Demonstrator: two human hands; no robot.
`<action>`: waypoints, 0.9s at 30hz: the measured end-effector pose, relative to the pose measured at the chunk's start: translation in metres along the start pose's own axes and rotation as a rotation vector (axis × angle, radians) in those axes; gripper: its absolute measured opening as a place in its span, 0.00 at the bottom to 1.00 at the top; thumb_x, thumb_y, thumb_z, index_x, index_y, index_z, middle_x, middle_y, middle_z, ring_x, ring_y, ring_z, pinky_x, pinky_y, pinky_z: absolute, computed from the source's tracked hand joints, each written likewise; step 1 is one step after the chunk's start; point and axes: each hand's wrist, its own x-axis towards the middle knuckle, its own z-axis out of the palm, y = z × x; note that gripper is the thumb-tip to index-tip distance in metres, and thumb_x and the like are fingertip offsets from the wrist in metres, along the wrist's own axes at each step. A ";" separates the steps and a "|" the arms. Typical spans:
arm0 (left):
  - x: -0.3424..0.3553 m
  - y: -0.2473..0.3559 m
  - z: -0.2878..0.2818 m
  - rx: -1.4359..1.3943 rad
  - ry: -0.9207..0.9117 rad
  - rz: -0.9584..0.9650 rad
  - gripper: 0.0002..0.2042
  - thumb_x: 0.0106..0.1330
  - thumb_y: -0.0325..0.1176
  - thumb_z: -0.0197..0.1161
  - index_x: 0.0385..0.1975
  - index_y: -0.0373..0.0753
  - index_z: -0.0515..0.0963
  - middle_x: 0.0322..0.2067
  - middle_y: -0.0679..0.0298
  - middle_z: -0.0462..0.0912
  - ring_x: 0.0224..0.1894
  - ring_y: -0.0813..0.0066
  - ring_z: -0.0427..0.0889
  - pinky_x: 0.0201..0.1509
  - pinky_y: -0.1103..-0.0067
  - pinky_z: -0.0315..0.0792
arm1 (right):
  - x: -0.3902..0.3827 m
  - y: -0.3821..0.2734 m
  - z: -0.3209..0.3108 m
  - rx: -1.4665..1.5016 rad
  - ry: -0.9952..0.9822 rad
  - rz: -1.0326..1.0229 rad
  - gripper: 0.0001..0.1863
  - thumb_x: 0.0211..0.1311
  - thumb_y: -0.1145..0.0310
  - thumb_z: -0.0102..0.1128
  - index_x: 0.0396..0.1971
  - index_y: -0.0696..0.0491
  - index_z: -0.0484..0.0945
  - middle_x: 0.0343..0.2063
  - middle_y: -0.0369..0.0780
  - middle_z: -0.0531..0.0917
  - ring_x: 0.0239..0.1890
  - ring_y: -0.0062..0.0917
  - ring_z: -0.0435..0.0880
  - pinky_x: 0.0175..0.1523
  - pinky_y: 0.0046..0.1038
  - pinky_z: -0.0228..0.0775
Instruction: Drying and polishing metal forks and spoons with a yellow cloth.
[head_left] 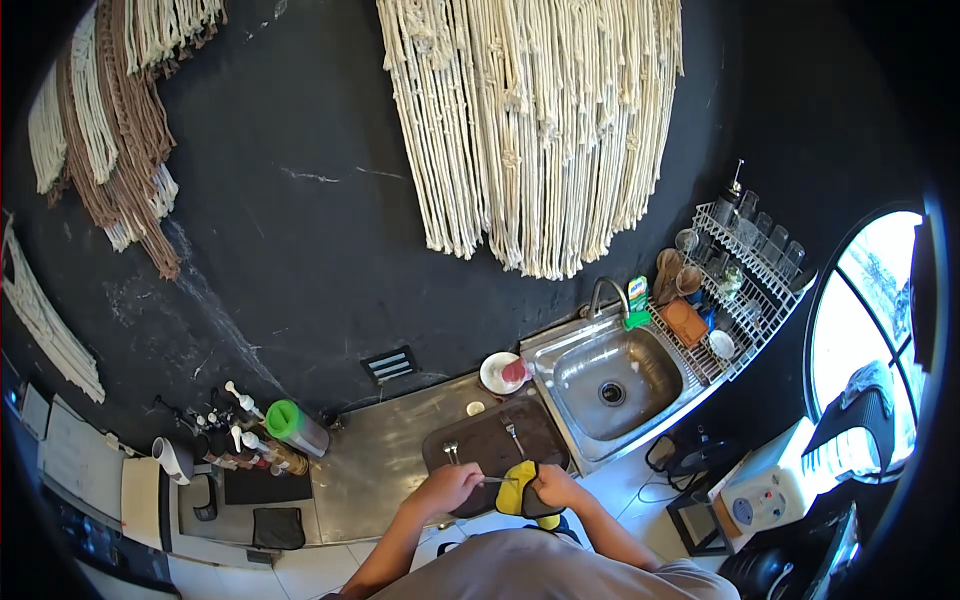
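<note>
My left hand [452,488] grips the handle of a thin metal utensil [495,480], whose other end lies against a yellow-and-grey cloth [515,496] held in my right hand [557,487]; the utensil's exact kind is unclear. Beneath them is a brown tray [540,435] on the steel counter, bearing spoons [450,447] on its left part and a fork [511,430] nearer the sink.
Right of the tray are a steel sink [570,390] with a faucet and a loaded dish rack [760,320]. A white plate [492,374] sits behind the tray. Bottles [245,440] and a green-lidded container [300,430] stand left; a white appliance [760,490] stands lower right.
</note>
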 end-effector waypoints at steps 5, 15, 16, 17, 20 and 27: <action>0.035 0.007 0.050 0.014 -0.046 -0.061 0.11 0.70 0.35 0.49 0.37 0.39 0.80 0.34 0.50 0.83 0.40 0.49 0.82 0.44 0.63 0.73 | 0.003 0.058 -0.019 -0.221 0.103 0.122 0.11 0.56 0.69 0.51 0.31 0.58 0.81 0.30 0.55 0.82 0.37 0.51 0.81 0.44 0.45 0.73; 0.075 0.071 0.112 -0.388 0.073 -0.073 0.14 0.74 0.37 0.48 0.37 0.34 0.79 0.23 0.66 0.76 0.25 0.78 0.72 0.31 0.77 0.69 | -0.005 0.147 -0.068 0.166 0.217 -0.033 0.13 0.60 0.72 0.48 0.39 0.57 0.81 0.35 0.50 0.84 0.41 0.46 0.83 0.46 0.39 0.74; 0.077 0.079 0.114 -0.438 0.089 -0.144 0.14 0.75 0.37 0.48 0.37 0.34 0.79 0.23 0.67 0.75 0.25 0.79 0.71 0.31 0.78 0.68 | -0.004 0.156 -0.072 0.120 0.194 -0.014 0.12 0.60 0.71 0.49 0.38 0.57 0.81 0.35 0.51 0.84 0.42 0.47 0.83 0.47 0.39 0.74; 0.076 0.074 0.124 -0.444 0.106 -0.153 0.14 0.75 0.37 0.48 0.37 0.34 0.79 0.23 0.67 0.75 0.25 0.79 0.71 0.31 0.78 0.68 | -0.002 0.157 -0.075 0.117 0.177 -0.023 0.12 0.60 0.71 0.49 0.38 0.57 0.81 0.35 0.51 0.84 0.42 0.47 0.83 0.47 0.39 0.74; 0.075 0.064 0.141 -0.395 0.176 -0.198 0.15 0.73 0.39 0.49 0.39 0.35 0.80 0.27 0.56 0.80 0.29 0.67 0.77 0.37 0.73 0.71 | 0.002 0.144 -0.087 0.017 0.124 0.024 0.12 0.59 0.68 0.51 0.35 0.59 0.80 0.35 0.54 0.82 0.42 0.50 0.81 0.46 0.43 0.73; 0.055 0.071 0.142 -0.296 0.251 -0.263 0.15 0.73 0.39 0.49 0.39 0.36 0.80 0.21 0.59 0.76 0.24 0.68 0.75 0.33 0.73 0.70 | 0.009 0.135 -0.080 -0.053 0.012 -0.070 0.13 0.60 0.67 0.52 0.32 0.62 0.78 0.32 0.57 0.81 0.41 0.52 0.80 0.44 0.44 0.72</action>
